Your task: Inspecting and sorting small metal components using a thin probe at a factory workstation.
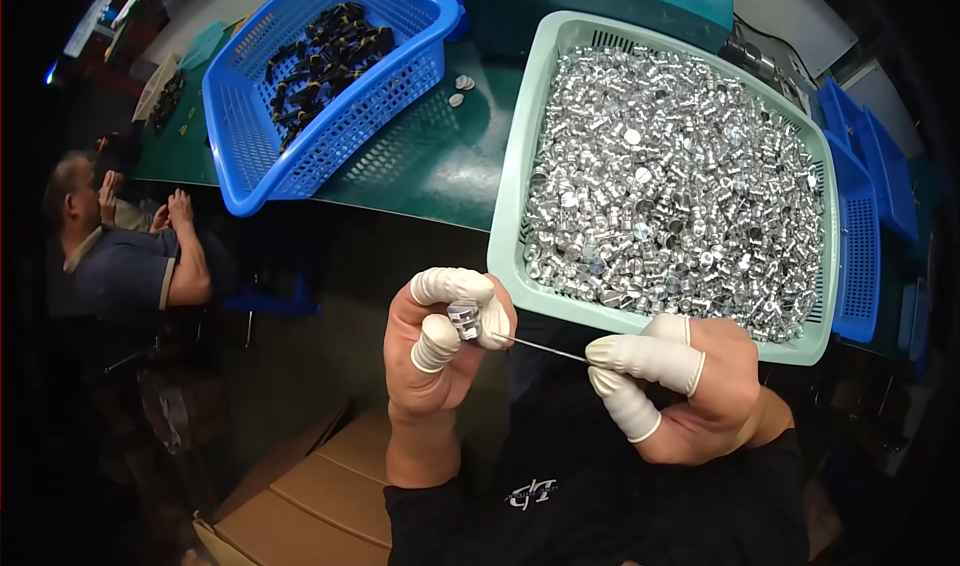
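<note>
Between the thumb and fingers of my left hand (440, 341) is a small shiny metal cylinder (463, 319) with a groove around it. My right hand (680, 386) pinches a thin metal rod (545, 348), which points left toward the cylinder. The rod's far end reaches the fingers of my left hand; whether it touches the cylinder I cannot tell. White rubber finger cots cover several fingers of both hands. Just beyond my hands stands a pale green basket (508, 216), filled with many similar small metal cylinders (680, 176).
A blue perforated basket (340, 131) holding dark parts with yellow bits (335, 56) stands at the far left on the green table (430, 181). Small white discs (460, 91) lie beside it. Blue crates (858, 226) are at the right, cardboard (310, 496) is below left, and another person (135, 241) sits at left.
</note>
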{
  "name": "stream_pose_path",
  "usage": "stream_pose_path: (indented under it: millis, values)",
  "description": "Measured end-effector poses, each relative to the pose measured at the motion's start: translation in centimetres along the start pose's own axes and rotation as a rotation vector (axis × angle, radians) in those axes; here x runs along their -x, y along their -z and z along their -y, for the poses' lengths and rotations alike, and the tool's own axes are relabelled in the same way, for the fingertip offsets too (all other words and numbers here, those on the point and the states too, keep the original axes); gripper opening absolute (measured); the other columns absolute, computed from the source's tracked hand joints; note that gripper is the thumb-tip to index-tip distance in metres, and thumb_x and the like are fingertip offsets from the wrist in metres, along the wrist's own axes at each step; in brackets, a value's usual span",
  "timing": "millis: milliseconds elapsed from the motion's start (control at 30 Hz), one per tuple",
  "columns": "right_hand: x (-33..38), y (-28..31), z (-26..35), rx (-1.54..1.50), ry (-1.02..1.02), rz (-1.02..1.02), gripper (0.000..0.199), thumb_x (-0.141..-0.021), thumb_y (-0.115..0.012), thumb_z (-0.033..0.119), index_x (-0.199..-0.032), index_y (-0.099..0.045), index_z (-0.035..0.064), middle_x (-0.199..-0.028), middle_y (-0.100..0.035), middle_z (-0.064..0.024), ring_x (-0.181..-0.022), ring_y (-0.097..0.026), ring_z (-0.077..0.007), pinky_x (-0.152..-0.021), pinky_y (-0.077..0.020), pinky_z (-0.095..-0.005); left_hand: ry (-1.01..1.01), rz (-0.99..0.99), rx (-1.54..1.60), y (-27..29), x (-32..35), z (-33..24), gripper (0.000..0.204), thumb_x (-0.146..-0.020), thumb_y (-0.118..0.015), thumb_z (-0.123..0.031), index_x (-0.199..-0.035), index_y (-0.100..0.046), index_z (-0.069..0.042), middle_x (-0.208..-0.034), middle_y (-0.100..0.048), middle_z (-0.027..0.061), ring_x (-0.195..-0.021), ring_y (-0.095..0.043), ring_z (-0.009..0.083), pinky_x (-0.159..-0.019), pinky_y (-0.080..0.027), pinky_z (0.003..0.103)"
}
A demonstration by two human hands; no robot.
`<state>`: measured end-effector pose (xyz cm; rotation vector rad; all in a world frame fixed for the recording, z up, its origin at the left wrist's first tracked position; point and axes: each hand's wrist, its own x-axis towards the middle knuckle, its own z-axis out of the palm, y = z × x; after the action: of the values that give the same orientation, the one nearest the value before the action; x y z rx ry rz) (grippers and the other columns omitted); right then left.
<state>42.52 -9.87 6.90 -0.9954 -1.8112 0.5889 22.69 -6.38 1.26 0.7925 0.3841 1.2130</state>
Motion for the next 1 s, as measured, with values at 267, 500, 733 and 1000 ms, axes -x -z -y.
stream_pose_path:
  millis: [267,500,733,1000]
  values:
    - [-0.3,0.4,-0.3,0.015,-0.004,0.024,0.017,-0.073,-0.068,-0.003,-0.090,-0.065,-0.0023,-0.056,-0.056,-0.0072,-0.041,-0.054,-0.0166,-0.037,-0.0382,-0.0256,0.035,0.001,-0.007,-0.5,-0.5,0.3,0.041,-0.088,-0.059,-0.041,-0.107,-0.061,-0.005,-0.071,-0.053,0.0004,-0.064,-0.043,0.0127,-0.054,-0.028,0.024]
    - [0.1,0.7,-0.6,0.006,-0.021,-0.037,0.018,-0.073,-0.068,-0.003,-0.091,-0.065,-0.0022,-0.053,-0.053,-0.0051,-0.039,-0.052,-0.0163,-0.036,-0.0368,-0.0262,0.088,0.010,-0.018,-1.0,-0.7,0.4,0.041,-0.090,-0.057,-0.039,-0.110,-0.060,-0.003,-0.071,-0.052,-0.0005,-0.066,-0.043,0.0125,-0.055,-0.028,0.024]
    - [0.6,1.4,-1.3,0.010,-0.001,-0.030,0.020,-0.072,-0.068,-0.003,-0.092,-0.065,-0.0035,-0.052,-0.052,-0.0049,-0.039,-0.051,-0.0162,-0.035,-0.0369,-0.0264,0.043,-0.037,0.005,-1.3,-0.9,1.2,0.047,-0.087,-0.061,-0.036,-0.106,-0.060,0.007,-0.068,-0.057,0.0106,-0.059,-0.053,0.0151,-0.052,-0.041,0.025]
    - [0.9,1.8,-1.4,0.022,0.042,-0.019,0.023,-0.070,-0.069,-0.004,-0.093,-0.066,-0.0049,-0.050,-0.049,-0.0027,-0.037,-0.048,-0.0136,-0.034,-0.0352,-0.0249,-0.018,0.006,-0.063,-1.5,-0.8,1.0,0.039,-0.088,-0.062,-0.031,-0.104,-0.061,0.004,-0.074,-0.057,0.0109,-0.063,-0.050,0.0169,-0.053,-0.039,0.025]
